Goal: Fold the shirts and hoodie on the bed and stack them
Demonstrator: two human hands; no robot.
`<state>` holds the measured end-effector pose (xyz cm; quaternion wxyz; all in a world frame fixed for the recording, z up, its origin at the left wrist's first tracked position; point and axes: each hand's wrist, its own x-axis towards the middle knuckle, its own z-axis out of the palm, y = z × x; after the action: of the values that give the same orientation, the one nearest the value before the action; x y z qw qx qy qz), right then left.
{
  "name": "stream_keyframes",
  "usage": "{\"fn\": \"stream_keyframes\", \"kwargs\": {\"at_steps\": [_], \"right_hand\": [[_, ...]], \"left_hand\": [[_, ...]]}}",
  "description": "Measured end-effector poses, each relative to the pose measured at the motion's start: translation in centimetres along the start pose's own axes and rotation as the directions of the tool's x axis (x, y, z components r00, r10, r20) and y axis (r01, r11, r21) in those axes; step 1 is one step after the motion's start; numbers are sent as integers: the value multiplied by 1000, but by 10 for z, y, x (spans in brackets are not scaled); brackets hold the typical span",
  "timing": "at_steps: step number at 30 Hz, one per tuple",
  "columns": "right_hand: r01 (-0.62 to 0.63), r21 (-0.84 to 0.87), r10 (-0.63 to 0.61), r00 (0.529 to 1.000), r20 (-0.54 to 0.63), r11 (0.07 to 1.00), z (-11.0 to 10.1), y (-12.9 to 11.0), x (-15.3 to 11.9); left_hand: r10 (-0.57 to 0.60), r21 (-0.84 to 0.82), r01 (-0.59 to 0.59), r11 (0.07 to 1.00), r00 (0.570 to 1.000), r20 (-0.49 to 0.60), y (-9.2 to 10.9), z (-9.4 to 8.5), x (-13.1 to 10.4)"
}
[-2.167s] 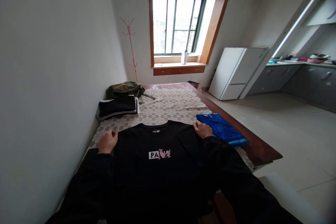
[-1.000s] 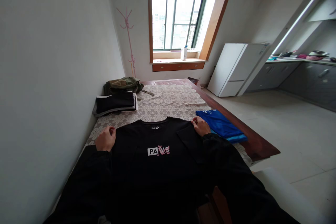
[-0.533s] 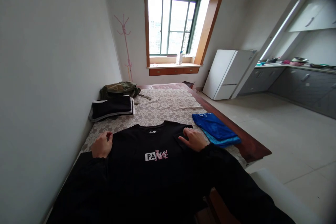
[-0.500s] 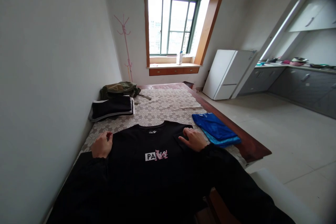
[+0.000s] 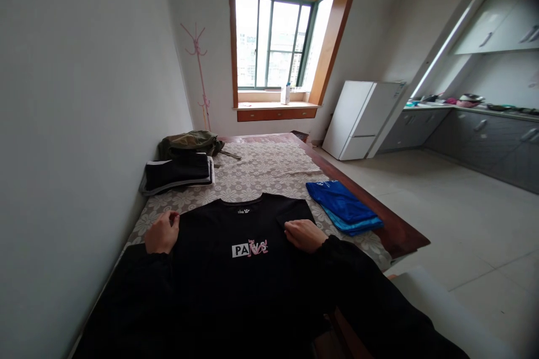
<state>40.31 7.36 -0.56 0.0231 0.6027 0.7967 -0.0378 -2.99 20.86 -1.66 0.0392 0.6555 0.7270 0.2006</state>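
Observation:
A black T-shirt (image 5: 248,224) with "PAWS" printed in white and pink lies spread on the table, its neckline toward the window. My left hand (image 5: 162,233) is at the shirt's left shoulder edge, thumb and fingertips pinched on the cloth. Over on the other side, my right hand (image 5: 305,235) is closed on the shirt near its right sleeve, the fingers curled under and partly hidden. The lower part of the shirt blends with my dark sleeves, so its hem is hard to make out.
Folded blue clothes (image 5: 343,206) lie right of the shirt, by the wooden table edge (image 5: 404,235). At the back left are a stack of folded dark clothes (image 5: 179,174) and a green backpack (image 5: 189,143) against the wall. A patterned tablecloth (image 5: 269,168) covers the table.
My right hand has closed its fingers on the shirt near the right sleeve and shifted slightly left. My left hand stays at the left shoulder edge. The view has turned slightly.

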Motion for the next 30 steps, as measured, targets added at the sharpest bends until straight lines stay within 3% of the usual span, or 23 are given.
{"fn": "stream_keyframes", "kwargs": {"at_steps": [3,9,11,14,17,19,23,30], "right_hand": [[78,39,-78,997,-22,996,3,2,-2],[124,199,-115,992,-55,972,1,13,-1],[76,258,-47,992,-115,963,0,24,1],[-111,261,171,961,-219,959,9,47,9],[-332,200,366,916,-165,922,36,61,19],[-417,166,436,893,-108,894,57,63,23],[-453,118,466,874,-136,884,80,58,26],[-341,135,361,917,-168,930,76,59,25]], "left_hand": [[-5,-5,5,1000,1000,2,-1,2,1],[-11,-14,11,1000,1000,-3,-2,2,1],[-10,-15,10,1000,1000,-6,-2,2,1],[-1,-14,1,1000,1000,-8,-2,2,2],[0,-12,0,1000,1000,-9,-1,1,1],[-2,-11,2,1000,1000,-10,0,1,1],[0,-11,0,1000,1000,-5,1,-1,-1],[-4,-7,4,1000,1000,-2,1,-1,0]]}}
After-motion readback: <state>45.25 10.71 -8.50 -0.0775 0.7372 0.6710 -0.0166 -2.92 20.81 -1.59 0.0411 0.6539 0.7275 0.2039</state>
